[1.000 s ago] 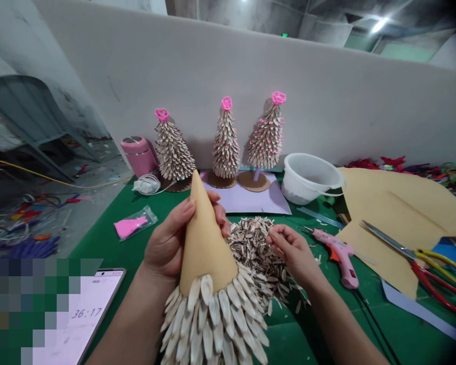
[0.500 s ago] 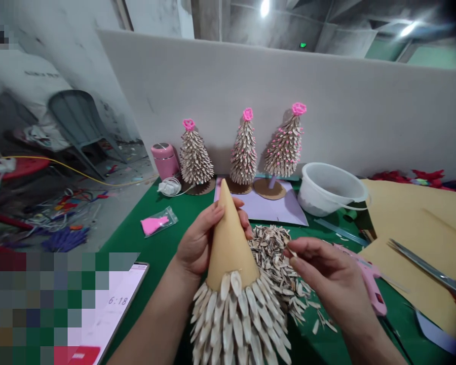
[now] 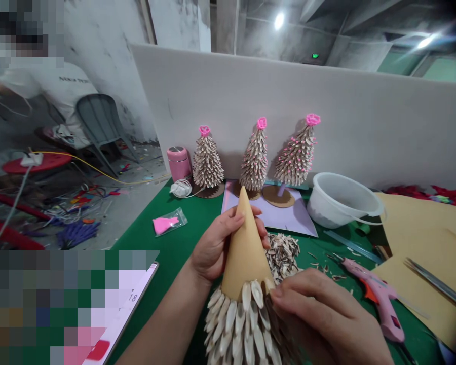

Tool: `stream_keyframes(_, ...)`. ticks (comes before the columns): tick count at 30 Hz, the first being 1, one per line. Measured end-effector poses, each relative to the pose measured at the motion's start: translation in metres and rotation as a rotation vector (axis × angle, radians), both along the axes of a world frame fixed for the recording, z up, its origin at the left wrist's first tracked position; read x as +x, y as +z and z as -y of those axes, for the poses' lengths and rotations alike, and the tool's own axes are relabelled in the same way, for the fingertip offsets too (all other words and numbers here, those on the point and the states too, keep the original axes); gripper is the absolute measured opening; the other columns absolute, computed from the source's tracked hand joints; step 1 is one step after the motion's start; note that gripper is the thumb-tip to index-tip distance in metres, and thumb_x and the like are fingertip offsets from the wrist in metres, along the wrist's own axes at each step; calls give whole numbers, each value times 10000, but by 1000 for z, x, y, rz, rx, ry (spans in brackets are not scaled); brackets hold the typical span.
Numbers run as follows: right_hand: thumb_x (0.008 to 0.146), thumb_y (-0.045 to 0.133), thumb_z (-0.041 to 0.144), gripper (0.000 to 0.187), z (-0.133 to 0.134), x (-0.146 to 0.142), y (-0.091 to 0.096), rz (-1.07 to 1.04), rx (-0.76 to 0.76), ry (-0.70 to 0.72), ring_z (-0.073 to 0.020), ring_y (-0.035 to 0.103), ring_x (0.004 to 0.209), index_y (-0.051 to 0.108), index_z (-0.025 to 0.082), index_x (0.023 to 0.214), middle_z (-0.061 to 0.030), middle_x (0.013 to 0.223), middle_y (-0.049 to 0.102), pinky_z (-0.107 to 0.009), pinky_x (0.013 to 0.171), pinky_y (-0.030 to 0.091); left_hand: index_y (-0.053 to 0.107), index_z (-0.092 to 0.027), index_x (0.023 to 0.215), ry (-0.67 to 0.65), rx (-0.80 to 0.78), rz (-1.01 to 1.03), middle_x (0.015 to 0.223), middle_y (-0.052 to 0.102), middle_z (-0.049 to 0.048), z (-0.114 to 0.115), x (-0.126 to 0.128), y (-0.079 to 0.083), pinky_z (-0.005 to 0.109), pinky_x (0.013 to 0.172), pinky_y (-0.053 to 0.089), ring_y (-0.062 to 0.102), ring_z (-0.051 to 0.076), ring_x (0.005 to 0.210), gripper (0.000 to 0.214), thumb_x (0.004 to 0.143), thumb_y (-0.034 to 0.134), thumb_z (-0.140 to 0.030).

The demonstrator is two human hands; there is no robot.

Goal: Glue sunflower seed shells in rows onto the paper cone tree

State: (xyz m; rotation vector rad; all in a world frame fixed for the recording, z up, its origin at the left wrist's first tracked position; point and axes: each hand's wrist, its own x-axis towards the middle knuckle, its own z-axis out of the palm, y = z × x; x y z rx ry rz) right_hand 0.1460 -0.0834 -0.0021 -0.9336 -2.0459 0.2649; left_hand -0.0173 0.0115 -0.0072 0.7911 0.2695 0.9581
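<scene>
My left hand (image 3: 216, 246) is wrapped round the upper part of a tan paper cone (image 3: 245, 248), holding it upright over the green table. Rows of pale seed shells (image 3: 237, 327) cover the cone's lower part. My right hand (image 3: 323, 317) is closed in a pinch against the top row of shells on the cone's right side; what its fingertips hold is hidden. A heap of loose seed shells (image 3: 285, 249) lies just behind the cone.
Three finished shell trees with pink tops (image 3: 255, 161) stand at the back by a grey partition. A white bowl (image 3: 344, 198), a pink glue gun (image 3: 380, 299), scissors (image 3: 437, 284), tan card sheets (image 3: 421, 218), a pink tumbler (image 3: 179, 163), a small pink bag (image 3: 169, 222) and a phone (image 3: 125, 309) surround me. A person sits far left.
My right hand left the shell heap and came down against the cone's top row of shells. The view swung left and the left hand kept hold of the cone.
</scene>
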Motion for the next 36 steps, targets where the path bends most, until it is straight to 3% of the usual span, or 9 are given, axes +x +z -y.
stream_keyframes(11,797,559,158,285,1,-3,-8,-13,-5,-20,-166,591,685,595,291,1046,-31,782,654,-294,566,487,519,-160,954,-44,12,20,757,602,59,0,0,-2,290,611,472,617,189,688,210,804,471,-299)
stream_keyframes(19,794,587,309,63,-5,-5,-2,-140,-245,-59,-127,589,559,639,296,761,20,634,634,-230,474,486,517,-160,957,-58,1,40,757,595,53,0,1,-2,278,614,464,612,183,696,214,798,480,-298)
stream_keyframes(25,824,545,210,265,-1,-6,-9,-99,-31,-18,-158,588,675,612,356,1035,-8,742,651,-293,573,479,519,-163,955,-66,-14,41,752,595,52,0,2,-2,280,597,465,607,184,687,223,792,491,-313)
stream_keyframes(36,817,553,219,238,-1,-8,-8,-140,28,-31,-160,596,665,621,344,1007,-2,717,651,-304,560,478,521,-163,958,-69,-11,49,748,590,48,1,2,-3,273,602,464,606,176,686,218,801,473,-307)
